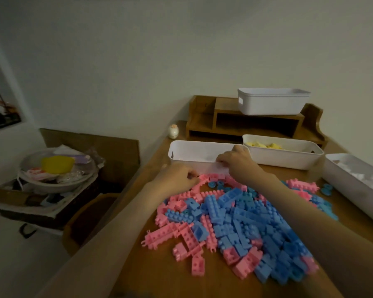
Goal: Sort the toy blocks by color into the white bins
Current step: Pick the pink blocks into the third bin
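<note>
A heap of blue blocks point(246, 218) mixed with pink blocks point(187, 237) covers the wooden table point(159, 274). Behind the heap stands an empty white bin point(181, 145). My left hand point(177, 177) lies at the heap's far left edge, its curled fingers pinching a pink block point(199, 179). My right hand point(237, 162) is on the near rim of that empty bin, fingers curled over the front wall. To the right, a second white bin point(289, 160) holds yellow blocks point(265, 145). A third white bin point(353, 181) at the far right holds white pieces.
A wooden desk shelf point(224, 123) at the back carries another white bin point(271, 104). A small egg-shaped ornament point(173, 131) stands by the shelf. Left of the table's edge sit a cardboard box point(108, 147) and a bowl of clutter point(56, 168).
</note>
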A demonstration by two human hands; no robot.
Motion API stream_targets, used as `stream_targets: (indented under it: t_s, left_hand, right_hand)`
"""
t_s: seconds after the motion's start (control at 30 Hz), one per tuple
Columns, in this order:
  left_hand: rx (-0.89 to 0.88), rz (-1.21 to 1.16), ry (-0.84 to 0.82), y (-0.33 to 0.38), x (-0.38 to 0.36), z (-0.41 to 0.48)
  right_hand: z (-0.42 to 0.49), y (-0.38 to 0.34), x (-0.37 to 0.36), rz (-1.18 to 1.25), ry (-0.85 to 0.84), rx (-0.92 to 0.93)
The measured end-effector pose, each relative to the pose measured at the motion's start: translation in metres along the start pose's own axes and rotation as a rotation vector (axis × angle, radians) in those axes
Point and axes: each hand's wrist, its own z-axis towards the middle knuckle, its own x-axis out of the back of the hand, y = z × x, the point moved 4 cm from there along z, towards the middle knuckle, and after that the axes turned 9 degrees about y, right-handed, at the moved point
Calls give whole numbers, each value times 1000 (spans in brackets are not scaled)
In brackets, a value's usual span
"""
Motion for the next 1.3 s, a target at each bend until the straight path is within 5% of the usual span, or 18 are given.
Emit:
stream_targets:
  t_s: [0.17,0.33,0.47,0.73,0.97,1.17,1.3]
  left_hand:
    - [113,170,2,10,-8,-1]
    - [119,142,107,21,-9,1]
    - [16,33,328,28,-2,-3]
    - [-122,15,588,29,12,14]
    - [-29,89,495,12,11,32]
    - [40,88,407,9,19,47]
    - [96,64,229,5,16,55]
  right_hand:
    - [-13,-1,5,190,14,-77]
    - [-31,13,9,424,253,-307]
    - [-39,21,-4,219,-21,-430]
    - [-37,27,-14,184,-140,-443]
    - [-28,27,22,461,-67,-373]
    - [7,27,36,505,414,-337]
    - [25,25,7,424,277,-313]
